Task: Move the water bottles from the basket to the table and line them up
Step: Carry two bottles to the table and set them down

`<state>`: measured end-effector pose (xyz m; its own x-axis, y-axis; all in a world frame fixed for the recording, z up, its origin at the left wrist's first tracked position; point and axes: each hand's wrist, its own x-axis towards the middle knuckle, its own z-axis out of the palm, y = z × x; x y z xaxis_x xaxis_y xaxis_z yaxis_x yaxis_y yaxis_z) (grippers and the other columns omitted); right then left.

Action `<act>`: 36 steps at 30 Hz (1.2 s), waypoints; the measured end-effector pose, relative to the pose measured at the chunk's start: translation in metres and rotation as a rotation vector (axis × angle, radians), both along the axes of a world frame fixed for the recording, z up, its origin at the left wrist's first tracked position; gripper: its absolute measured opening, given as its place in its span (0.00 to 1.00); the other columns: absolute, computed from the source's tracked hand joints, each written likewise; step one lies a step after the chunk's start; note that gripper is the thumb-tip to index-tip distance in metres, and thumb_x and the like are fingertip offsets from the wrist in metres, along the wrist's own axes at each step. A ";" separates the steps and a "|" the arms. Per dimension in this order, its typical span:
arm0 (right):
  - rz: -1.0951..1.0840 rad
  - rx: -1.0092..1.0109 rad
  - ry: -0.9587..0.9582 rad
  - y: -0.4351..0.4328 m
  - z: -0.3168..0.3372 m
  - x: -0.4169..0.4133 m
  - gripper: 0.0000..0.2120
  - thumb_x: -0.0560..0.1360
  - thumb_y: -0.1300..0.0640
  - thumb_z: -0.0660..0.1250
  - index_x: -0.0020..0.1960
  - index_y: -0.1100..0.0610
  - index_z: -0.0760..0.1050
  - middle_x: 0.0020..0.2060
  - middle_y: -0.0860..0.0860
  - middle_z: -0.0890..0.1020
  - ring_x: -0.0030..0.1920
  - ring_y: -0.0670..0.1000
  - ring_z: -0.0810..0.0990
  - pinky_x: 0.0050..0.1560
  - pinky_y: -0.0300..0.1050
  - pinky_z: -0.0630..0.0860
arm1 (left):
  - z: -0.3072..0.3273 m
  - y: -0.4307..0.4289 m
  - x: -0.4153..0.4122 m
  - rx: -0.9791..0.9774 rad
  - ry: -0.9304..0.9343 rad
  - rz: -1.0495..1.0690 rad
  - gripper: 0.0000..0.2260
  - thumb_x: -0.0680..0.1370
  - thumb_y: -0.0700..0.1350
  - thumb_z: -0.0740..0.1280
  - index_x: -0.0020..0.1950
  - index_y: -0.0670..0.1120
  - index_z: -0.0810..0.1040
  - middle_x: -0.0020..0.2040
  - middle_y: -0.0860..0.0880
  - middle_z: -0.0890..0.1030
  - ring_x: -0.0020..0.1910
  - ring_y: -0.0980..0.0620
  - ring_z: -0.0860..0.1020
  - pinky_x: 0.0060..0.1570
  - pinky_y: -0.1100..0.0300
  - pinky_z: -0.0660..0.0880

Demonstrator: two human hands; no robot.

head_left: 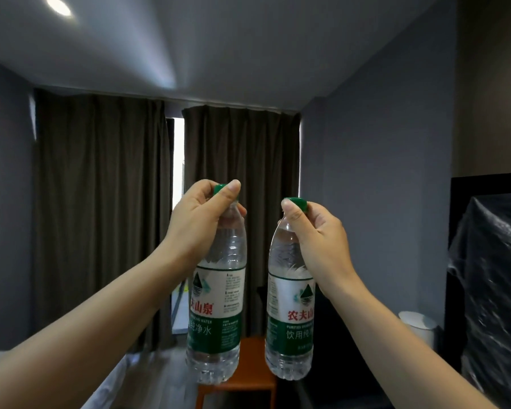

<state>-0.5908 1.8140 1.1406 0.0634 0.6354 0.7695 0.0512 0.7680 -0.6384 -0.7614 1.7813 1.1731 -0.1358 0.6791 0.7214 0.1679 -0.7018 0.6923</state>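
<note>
Two clear water bottles with green caps and green-and-white labels hang in the air in front of me. My left hand (198, 219) pinches the left bottle (219, 305) by its cap and neck. My right hand (316, 234) grips the right bottle (289, 314) the same way at its cap. Both bottles are upright, side by side and apart from each other, held at chest height. The basket is out of view.
An orange table (250, 367) stands low behind the bottles. Dark curtains (101, 202) cover the far window. A plastic-wrapped dark object (490, 290) and a white bin (416, 326) stand at the right. A pale bed edge (106, 385) shows at the lower left.
</note>
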 end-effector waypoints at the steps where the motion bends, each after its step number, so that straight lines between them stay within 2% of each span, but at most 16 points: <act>1: -0.015 -0.003 0.002 0.017 0.001 -0.004 0.12 0.74 0.42 0.66 0.42 0.50 0.79 0.38 0.50 0.84 0.41 0.49 0.83 0.40 0.41 0.78 | 0.001 0.019 -0.004 0.002 0.003 -0.008 0.15 0.76 0.54 0.64 0.49 0.41 0.76 0.40 0.46 0.84 0.39 0.52 0.83 0.40 0.64 0.79; 3: -0.042 0.003 0.008 0.058 0.002 -0.011 0.11 0.74 0.42 0.67 0.40 0.48 0.79 0.37 0.49 0.84 0.39 0.47 0.83 0.38 0.38 0.78 | 0.000 0.064 -0.010 -0.002 -0.005 -0.033 0.13 0.76 0.54 0.64 0.47 0.43 0.76 0.39 0.46 0.84 0.39 0.52 0.83 0.39 0.65 0.78; 6: -0.054 0.000 0.022 0.095 -0.001 -0.012 0.10 0.74 0.43 0.67 0.39 0.47 0.78 0.34 0.46 0.83 0.36 0.44 0.81 0.35 0.34 0.75 | -0.006 0.110 -0.013 -0.027 -0.025 -0.055 0.12 0.76 0.54 0.65 0.46 0.44 0.76 0.39 0.45 0.84 0.39 0.50 0.83 0.41 0.60 0.78; 10: -0.071 -0.021 0.032 0.170 -0.010 -0.009 0.11 0.74 0.42 0.67 0.40 0.49 0.79 0.33 0.45 0.82 0.36 0.45 0.81 0.38 0.41 0.77 | -0.014 0.188 -0.011 -0.021 -0.021 -0.065 0.12 0.76 0.54 0.65 0.46 0.44 0.76 0.39 0.45 0.84 0.39 0.50 0.83 0.40 0.61 0.77; 17: -0.122 -0.003 -0.004 0.293 -0.004 0.005 0.12 0.74 0.43 0.67 0.41 0.51 0.79 0.35 0.49 0.83 0.37 0.45 0.81 0.40 0.42 0.77 | -0.013 0.318 0.003 -0.007 -0.029 -0.070 0.12 0.76 0.55 0.66 0.45 0.46 0.76 0.39 0.46 0.84 0.42 0.47 0.83 0.52 0.49 0.79; 21: -0.161 0.014 -0.009 0.358 0.002 0.013 0.13 0.75 0.44 0.67 0.41 0.54 0.79 0.36 0.54 0.83 0.38 0.50 0.81 0.42 0.47 0.79 | -0.013 0.388 0.010 -0.020 -0.043 -0.086 0.12 0.75 0.56 0.66 0.43 0.47 0.76 0.38 0.46 0.84 0.41 0.47 0.83 0.51 0.49 0.79; 24: -0.181 0.005 0.004 0.405 0.003 0.018 0.15 0.75 0.45 0.67 0.41 0.57 0.78 0.35 0.52 0.80 0.37 0.48 0.79 0.41 0.45 0.77 | -0.015 0.437 0.015 -0.019 -0.039 -0.083 0.12 0.75 0.56 0.66 0.43 0.46 0.76 0.38 0.47 0.84 0.39 0.50 0.83 0.44 0.55 0.78; 26: -0.198 -0.002 -0.002 0.436 0.001 0.021 0.15 0.75 0.44 0.67 0.42 0.57 0.78 0.35 0.52 0.81 0.38 0.51 0.81 0.43 0.46 0.78 | -0.017 0.470 0.018 -0.016 -0.041 -0.092 0.13 0.75 0.56 0.66 0.43 0.46 0.76 0.38 0.47 0.84 0.38 0.51 0.83 0.42 0.57 0.77; 28: -0.215 -0.009 0.000 0.467 -0.002 0.023 0.14 0.75 0.45 0.67 0.41 0.56 0.79 0.37 0.53 0.82 0.41 0.55 0.82 0.47 0.51 0.80 | -0.020 0.505 0.019 -0.025 -0.039 -0.105 0.13 0.75 0.56 0.65 0.44 0.46 0.76 0.39 0.47 0.85 0.39 0.50 0.83 0.44 0.55 0.77; 30: -0.236 -0.011 0.005 0.498 -0.005 0.024 0.14 0.75 0.46 0.67 0.42 0.57 0.79 0.38 0.56 0.82 0.40 0.54 0.81 0.49 0.55 0.79 | -0.024 0.540 0.019 -0.030 -0.031 -0.124 0.15 0.75 0.56 0.65 0.46 0.44 0.76 0.40 0.47 0.84 0.42 0.48 0.83 0.47 0.52 0.78; 36: -0.306 -0.015 0.033 0.594 -0.002 0.023 0.12 0.75 0.47 0.67 0.43 0.56 0.79 0.35 0.47 0.82 0.39 0.46 0.81 0.45 0.44 0.80 | -0.020 0.648 0.019 -0.048 -0.017 -0.193 0.15 0.76 0.56 0.65 0.46 0.43 0.76 0.39 0.47 0.84 0.43 0.45 0.82 0.49 0.48 0.78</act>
